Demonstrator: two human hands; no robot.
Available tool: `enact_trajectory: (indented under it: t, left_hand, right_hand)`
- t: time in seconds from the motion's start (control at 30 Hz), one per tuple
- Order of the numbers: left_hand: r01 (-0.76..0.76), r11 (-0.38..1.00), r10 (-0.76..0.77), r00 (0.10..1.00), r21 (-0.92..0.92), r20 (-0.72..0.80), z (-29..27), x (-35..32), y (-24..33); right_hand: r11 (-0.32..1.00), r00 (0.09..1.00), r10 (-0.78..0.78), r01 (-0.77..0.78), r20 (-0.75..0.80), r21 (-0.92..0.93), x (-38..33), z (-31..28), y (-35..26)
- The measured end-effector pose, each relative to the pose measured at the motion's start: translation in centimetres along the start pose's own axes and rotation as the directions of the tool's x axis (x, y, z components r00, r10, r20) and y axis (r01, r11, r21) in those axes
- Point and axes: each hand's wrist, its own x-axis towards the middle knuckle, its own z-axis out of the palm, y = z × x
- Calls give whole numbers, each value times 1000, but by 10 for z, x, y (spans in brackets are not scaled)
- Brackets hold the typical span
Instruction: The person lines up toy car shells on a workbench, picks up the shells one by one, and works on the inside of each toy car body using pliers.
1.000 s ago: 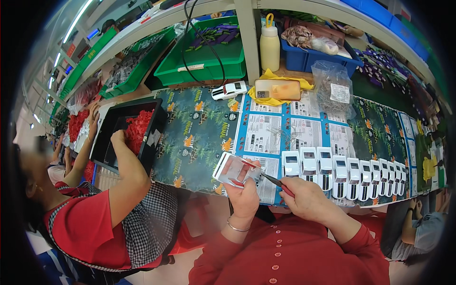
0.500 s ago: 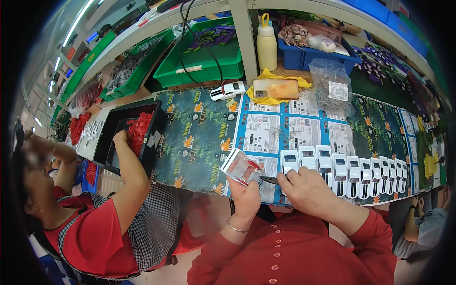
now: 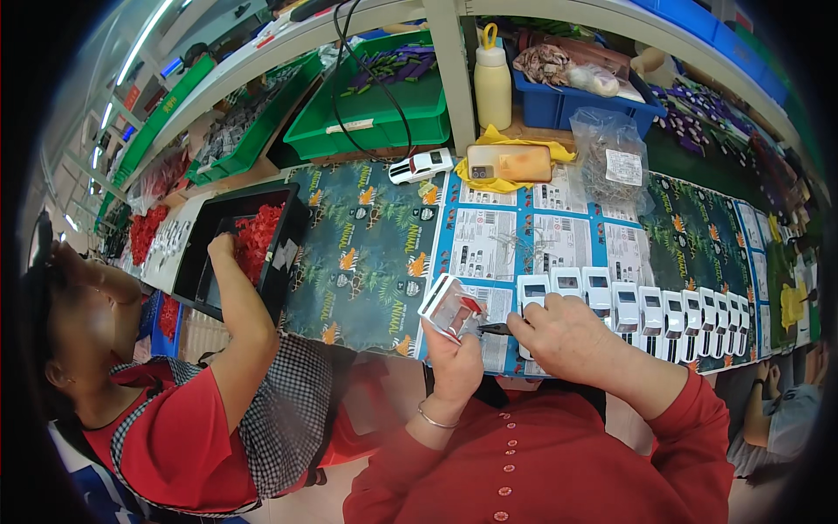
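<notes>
My left hand [image 3: 456, 362] is closed on a white toy car body [image 3: 441, 299], tilted so that its hollow inside with clear and red parts shows. My right hand [image 3: 563, 336] grips what look like pliers [image 3: 495, 329], their dark, narrow jaws pointing left at the car body's near edge. The handles are hidden in my palm. Just beyond the right hand begins a row of white toy car bodies [image 3: 624, 310], standing side by side toward the right. Thin metal pieces [image 3: 524, 249] lie on the printed sheets behind the hands.
A white toy car [image 3: 421, 166], a phone [image 3: 509, 163] on a yellow cloth and a clear bag [image 3: 611, 166] of thin metal pieces lie farther back. A bottle [image 3: 492, 87] stands by the shelf post. At left, a co-worker's hand [image 3: 223, 247] reaches into a black bin [image 3: 199, 229] of red parts.
The car body in my left hand has turned more upright and shifted slightly right. My right hand and its tool have barely moved.
</notes>
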Motion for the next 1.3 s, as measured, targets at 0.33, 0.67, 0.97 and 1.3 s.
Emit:
enact_trajectory:
  t: [0.33, 0.67, 0.97, 1.3]
  left_hand:
    - [-42, 997, 38, 997, 62, 71, -4, -2, -4]
    - [101, 993, -101, 995, -57, -2, -8, 22, 13]
    - [22, 183, 253, 965, 983, -68, -132, 99, 3]
    - [-586, 268, 255, 809, 765, 530, -69, 55, -11]
  right_hand:
    - [999, 999, -46, 46, 20, -1, 6, -5, 3]
    - [966, 995, 99, -100, 14, 239, 0, 15, 14]
    - [987, 999, -11, 18, 46, -161, 24, 24, 67]
    - [915, 931, -258, 321, 259, -243, 65, 35, 84]
